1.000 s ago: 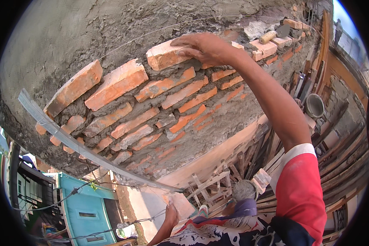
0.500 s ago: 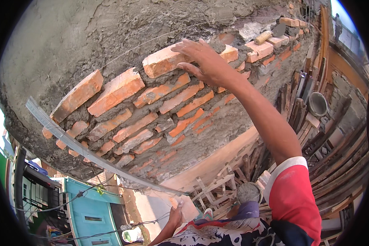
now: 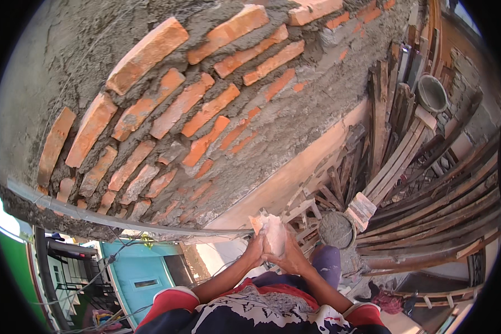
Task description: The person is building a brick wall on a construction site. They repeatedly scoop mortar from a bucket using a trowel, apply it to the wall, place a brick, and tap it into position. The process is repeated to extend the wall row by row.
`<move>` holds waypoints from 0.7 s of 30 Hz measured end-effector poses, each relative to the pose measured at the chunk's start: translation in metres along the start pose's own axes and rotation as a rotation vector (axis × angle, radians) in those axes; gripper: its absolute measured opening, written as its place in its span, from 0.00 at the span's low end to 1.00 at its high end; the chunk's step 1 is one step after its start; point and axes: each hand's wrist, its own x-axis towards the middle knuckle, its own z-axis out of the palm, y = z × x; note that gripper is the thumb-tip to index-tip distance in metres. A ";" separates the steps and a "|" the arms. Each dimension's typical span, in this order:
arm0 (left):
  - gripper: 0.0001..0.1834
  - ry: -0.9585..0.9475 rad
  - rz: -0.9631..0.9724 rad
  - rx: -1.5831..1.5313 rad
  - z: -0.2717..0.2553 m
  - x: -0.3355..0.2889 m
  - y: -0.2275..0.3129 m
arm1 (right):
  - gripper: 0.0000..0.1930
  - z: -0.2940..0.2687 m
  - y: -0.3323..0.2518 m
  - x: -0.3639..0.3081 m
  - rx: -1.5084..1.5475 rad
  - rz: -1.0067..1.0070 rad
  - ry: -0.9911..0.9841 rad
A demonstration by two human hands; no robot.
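Close in front of my chest I hold a pale, rough-edged brick (image 3: pixel 275 238) between both hands. My left hand (image 3: pixel 255 250) is closed on its left side, and my right hand (image 3: pixel 290 256) wraps its right side and lower end. Beyond them rises a partly built wall with orange bricks set in wet grey mortar (image 3: pixel 317 83). On its top course lies a long orange brick (image 3: pixel 148 55), with another brick (image 3: pixel 92 129) to its left. A thin string runs along the wall's far side.
A long grey metal strip (image 3: pixel 117 218) crosses the wall's left end. To the right stand a bucket of mortar (image 3: pixel 337 230), a small stack of bricks (image 3: pixel 360 210) and another bucket (image 3: pixel 432 93). Many wooden planks (image 3: pixel 428 228) lie there. Wires hang before a turquoise building (image 3: pixel 142 278).
My right hand has left the brick on the wall's top course and come down to the brick in my left hand. Both hands now hold it. The view has tilted downward.
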 end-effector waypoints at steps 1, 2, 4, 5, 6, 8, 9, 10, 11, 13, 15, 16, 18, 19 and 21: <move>0.31 -0.128 -0.069 0.013 -0.002 0.016 -0.012 | 0.61 -0.001 0.012 -0.004 -0.022 0.105 0.034; 0.32 -0.255 -0.085 0.043 -0.011 0.035 -0.033 | 0.62 -0.004 0.021 -0.007 0.012 0.198 0.102; 0.33 -0.403 -0.095 0.175 0.008 0.048 -0.044 | 0.61 -0.020 0.060 -0.019 0.087 0.321 0.242; 0.33 -0.460 -0.052 0.268 0.022 0.054 -0.050 | 0.59 -0.030 0.083 -0.022 0.124 0.334 0.318; 0.35 -0.469 -0.013 0.419 0.030 0.058 -0.057 | 0.59 -0.042 0.114 -0.025 0.115 0.385 0.424; 0.37 -0.447 -0.025 0.575 0.029 0.067 -0.074 | 0.58 -0.073 0.180 -0.031 0.009 0.479 0.637; 0.37 -0.412 -0.086 0.579 0.024 0.071 -0.083 | 0.57 -0.095 0.215 -0.032 -0.091 0.527 0.742; 0.37 -0.370 -0.145 0.582 0.016 0.074 -0.092 | 0.56 -0.122 0.262 -0.034 -0.218 0.486 0.798; 0.34 -0.318 -0.219 0.599 0.002 0.078 -0.099 | 0.55 -0.149 0.306 -0.036 -0.345 0.443 0.853; 0.29 -0.218 -0.357 0.620 -0.031 0.091 -0.117 | 0.51 -0.204 0.372 -0.026 -0.508 0.571 0.820; 0.29 -0.173 -0.403 0.666 -0.056 0.099 -0.132 | 0.48 -0.247 0.439 -0.010 -0.618 0.630 0.750; 0.28 -0.155 -0.426 0.690 -0.063 0.108 -0.140 | 0.49 -0.267 0.472 -0.004 -0.674 0.644 0.673; 0.28 -0.164 -0.445 0.796 -0.063 0.126 -0.152 | 0.49 -0.298 0.524 0.009 -0.761 0.635 0.544; 0.28 -0.164 -0.452 0.849 -0.061 0.132 -0.157 | 0.49 -0.311 0.543 0.018 -0.790 0.609 0.493; 0.30 -0.229 -0.374 0.942 -0.045 0.146 -0.177 | 0.48 -0.324 0.574 0.032 -0.798 0.575 0.434</move>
